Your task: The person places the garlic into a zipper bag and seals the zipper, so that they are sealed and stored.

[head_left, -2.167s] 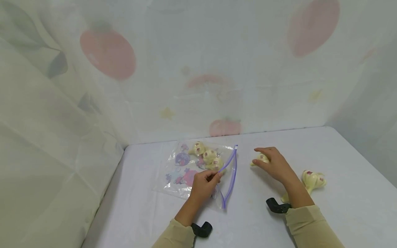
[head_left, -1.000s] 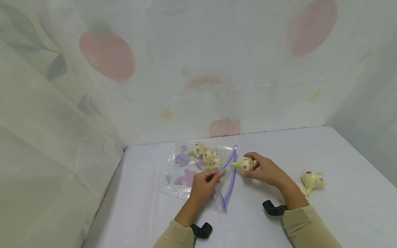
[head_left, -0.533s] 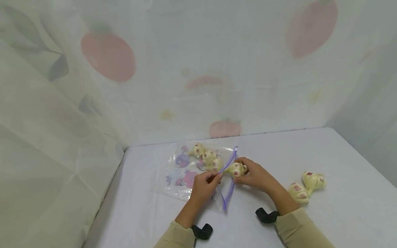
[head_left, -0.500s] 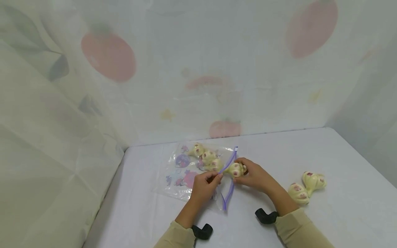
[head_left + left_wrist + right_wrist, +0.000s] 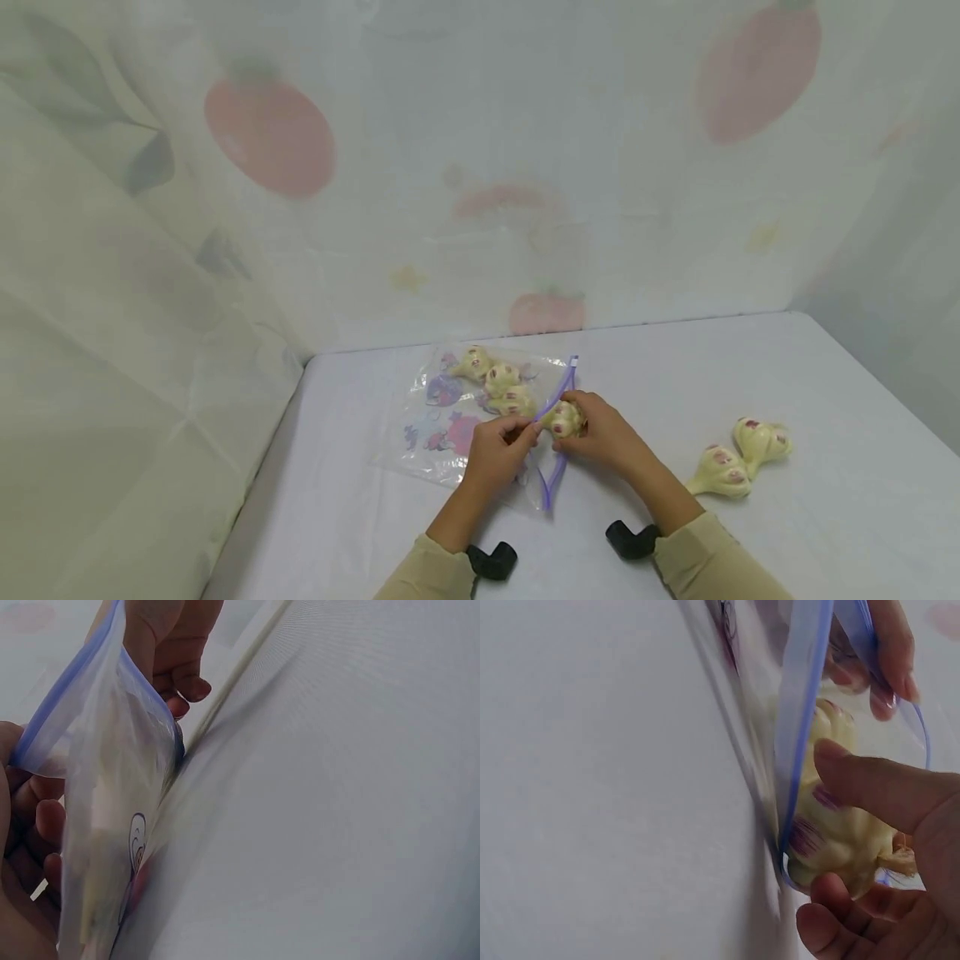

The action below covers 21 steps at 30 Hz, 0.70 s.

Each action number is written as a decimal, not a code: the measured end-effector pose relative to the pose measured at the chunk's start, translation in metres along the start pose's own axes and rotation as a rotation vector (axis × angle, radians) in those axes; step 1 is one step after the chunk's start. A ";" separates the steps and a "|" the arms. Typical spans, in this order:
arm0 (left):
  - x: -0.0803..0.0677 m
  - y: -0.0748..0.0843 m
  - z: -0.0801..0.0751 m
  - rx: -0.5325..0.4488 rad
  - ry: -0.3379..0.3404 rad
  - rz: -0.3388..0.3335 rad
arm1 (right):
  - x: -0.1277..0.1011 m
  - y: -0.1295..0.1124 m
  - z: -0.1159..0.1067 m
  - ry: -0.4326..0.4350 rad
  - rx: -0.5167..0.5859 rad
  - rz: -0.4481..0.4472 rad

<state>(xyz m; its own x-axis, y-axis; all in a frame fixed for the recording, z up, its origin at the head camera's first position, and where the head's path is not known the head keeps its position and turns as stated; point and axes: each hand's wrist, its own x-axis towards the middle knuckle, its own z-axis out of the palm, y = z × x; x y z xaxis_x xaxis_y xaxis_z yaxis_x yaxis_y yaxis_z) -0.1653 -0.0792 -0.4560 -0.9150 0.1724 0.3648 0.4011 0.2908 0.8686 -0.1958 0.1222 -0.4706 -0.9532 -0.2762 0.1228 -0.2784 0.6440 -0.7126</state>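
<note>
We saw clear printed zip bag [image 5: 459, 433], glossy plastic; smooth purple plastic zip strip [image 5: 557, 477]; glossy cream-and-purple garlic-shaped bulbs [image 5: 849, 834], brown fibrous tuft [image 5: 900, 860] rough; white flat table covering [image 5: 832, 383] looked matt, clothlike.

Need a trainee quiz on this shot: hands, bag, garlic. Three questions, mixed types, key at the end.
1. True or false: the left hand pinches the purple rim of the plastic bag.

2. Pick one. The garlic bulb in the right hand is:
A) under the bag
B) at the bag's mouth
C) left of the bag

3. Count the loose bulbs on the table, outside the bag and in neither hand.

Key: 1 true; 2 B; 3 two.
</note>
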 end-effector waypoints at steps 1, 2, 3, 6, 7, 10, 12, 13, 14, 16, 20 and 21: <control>0.000 0.000 0.000 0.000 -0.002 -0.005 | 0.000 -0.001 0.001 0.019 0.006 0.005; 0.000 0.001 0.000 -0.001 -0.002 -0.011 | 0.000 -0.002 0.002 0.039 0.005 0.005; 0.000 0.001 0.000 -0.002 -0.003 -0.016 | -0.001 -0.003 0.003 0.057 0.009 0.002; 0.000 0.002 0.000 -0.010 -0.002 -0.027 | -0.002 -0.006 0.004 0.092 0.032 -0.019; 0.000 0.002 0.000 -0.013 -0.002 -0.028 | -0.002 -0.007 0.005 0.097 0.036 -0.024; 0.000 0.002 0.000 -0.014 0.000 -0.028 | -0.002 -0.010 0.006 0.114 0.049 -0.018; 0.000 0.001 0.000 -0.015 -0.001 -0.028 | -0.002 -0.010 0.007 0.133 0.052 0.003; 0.000 0.001 0.000 -0.018 -0.002 -0.030 | -0.002 -0.010 0.007 0.147 0.050 0.018; 0.000 0.001 0.000 -0.018 -0.002 -0.032 | -0.002 -0.010 0.007 0.164 0.050 0.031; 0.000 0.001 0.000 -0.023 -0.006 -0.037 | -0.002 -0.010 0.007 0.201 0.043 0.049; 0.000 0.001 0.000 -0.025 -0.014 -0.033 | -0.002 -0.011 0.007 0.247 0.059 0.050; 0.000 0.002 0.000 -0.027 -0.015 -0.029 | -0.002 -0.011 0.008 0.245 0.065 0.034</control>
<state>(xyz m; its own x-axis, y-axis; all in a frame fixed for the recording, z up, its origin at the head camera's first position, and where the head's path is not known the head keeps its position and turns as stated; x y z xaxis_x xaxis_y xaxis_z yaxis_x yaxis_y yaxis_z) -0.1651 -0.0790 -0.4543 -0.9254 0.1785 0.3342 0.3727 0.2704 0.8877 -0.1901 0.1103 -0.4683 -0.9642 -0.0687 0.2560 -0.2449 0.6004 -0.7613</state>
